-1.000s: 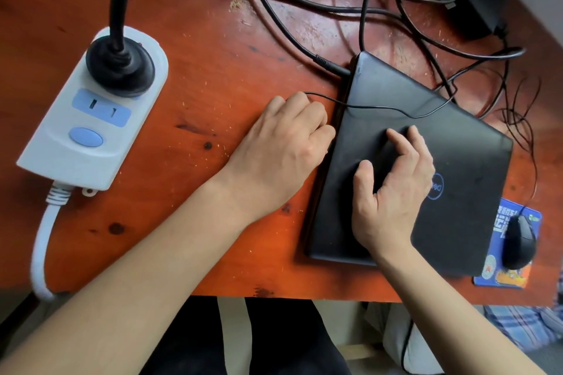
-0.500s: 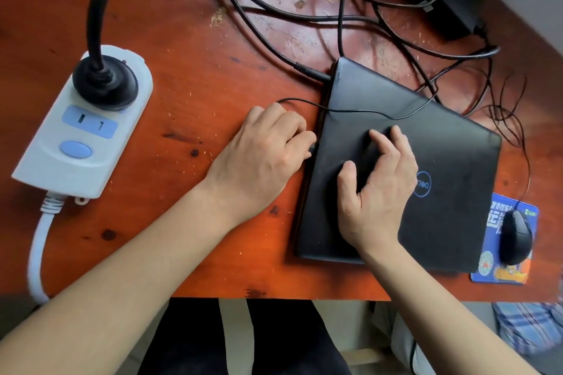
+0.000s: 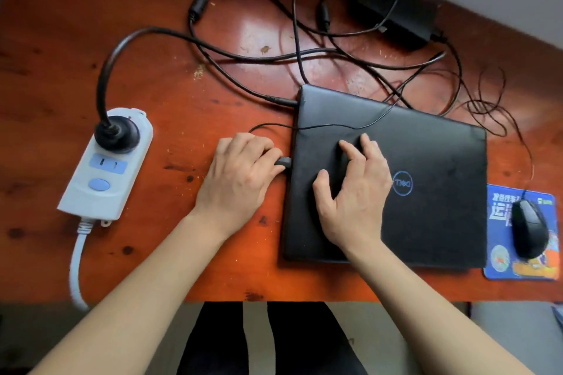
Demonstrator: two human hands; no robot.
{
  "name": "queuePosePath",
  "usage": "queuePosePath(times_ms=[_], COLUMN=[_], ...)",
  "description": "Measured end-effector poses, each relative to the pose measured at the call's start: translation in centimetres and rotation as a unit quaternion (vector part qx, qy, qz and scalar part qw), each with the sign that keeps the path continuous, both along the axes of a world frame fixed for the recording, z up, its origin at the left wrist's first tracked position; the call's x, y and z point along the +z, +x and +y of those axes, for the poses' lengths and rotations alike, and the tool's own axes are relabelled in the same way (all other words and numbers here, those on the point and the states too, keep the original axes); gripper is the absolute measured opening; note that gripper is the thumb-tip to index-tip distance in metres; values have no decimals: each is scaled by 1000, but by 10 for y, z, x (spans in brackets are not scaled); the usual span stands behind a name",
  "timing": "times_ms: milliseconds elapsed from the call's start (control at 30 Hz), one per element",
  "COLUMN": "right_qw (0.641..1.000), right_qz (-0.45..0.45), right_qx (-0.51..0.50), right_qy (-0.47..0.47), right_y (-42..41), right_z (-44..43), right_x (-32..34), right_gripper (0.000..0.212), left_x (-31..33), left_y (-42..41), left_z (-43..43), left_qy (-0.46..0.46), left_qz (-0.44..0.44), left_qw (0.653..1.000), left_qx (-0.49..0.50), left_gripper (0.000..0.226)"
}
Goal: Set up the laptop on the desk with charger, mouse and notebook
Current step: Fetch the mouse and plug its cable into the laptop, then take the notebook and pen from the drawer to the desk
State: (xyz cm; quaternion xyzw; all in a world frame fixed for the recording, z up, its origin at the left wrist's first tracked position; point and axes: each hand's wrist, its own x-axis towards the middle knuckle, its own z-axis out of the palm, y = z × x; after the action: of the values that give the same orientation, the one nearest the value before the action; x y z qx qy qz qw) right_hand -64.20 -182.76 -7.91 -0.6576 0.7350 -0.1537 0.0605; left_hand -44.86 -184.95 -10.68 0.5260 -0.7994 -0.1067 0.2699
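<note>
The closed black laptop (image 3: pixel 441 231) lay flat on the red-brown desk (image 3: pixel 152 39). The left hand (image 3: pixel 240 186) pinched a small black plug (image 3: pixel 283 160) against the laptop's left edge (how far in, unclear). The right hand (image 3: pixel 356 195) rested on the lid, fingers spread, gripping nothing. The mouse (image 3: pixel 528 230) sat on a blue pad (image 3: pixel 499 259) just right of the laptop; the charger brick (image 3: pixel 396 9) lay behind among cables.

Dell logo (image 3: pixel 402 191) on laptop (image 3: pixel 441 231) lid
</note>
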Motion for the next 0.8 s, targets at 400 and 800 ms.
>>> queuePosePath(times_ms=[400,800], right_qw=[1000,979], right_qz=[9,23], right_qx=[12,115], right_qy=[24,166], right_y=[1,-82], right_z=[3,7], right_x=[-6,96], right_gripper=[57,62], left_x=[-6,135], left_y=[5,-18], left_z=[1,-5], left_qy=[-8,64], left_qz=[-51,-152], left_qw=[999,982], left_qx=[4,87], left_gripper=[26,42])
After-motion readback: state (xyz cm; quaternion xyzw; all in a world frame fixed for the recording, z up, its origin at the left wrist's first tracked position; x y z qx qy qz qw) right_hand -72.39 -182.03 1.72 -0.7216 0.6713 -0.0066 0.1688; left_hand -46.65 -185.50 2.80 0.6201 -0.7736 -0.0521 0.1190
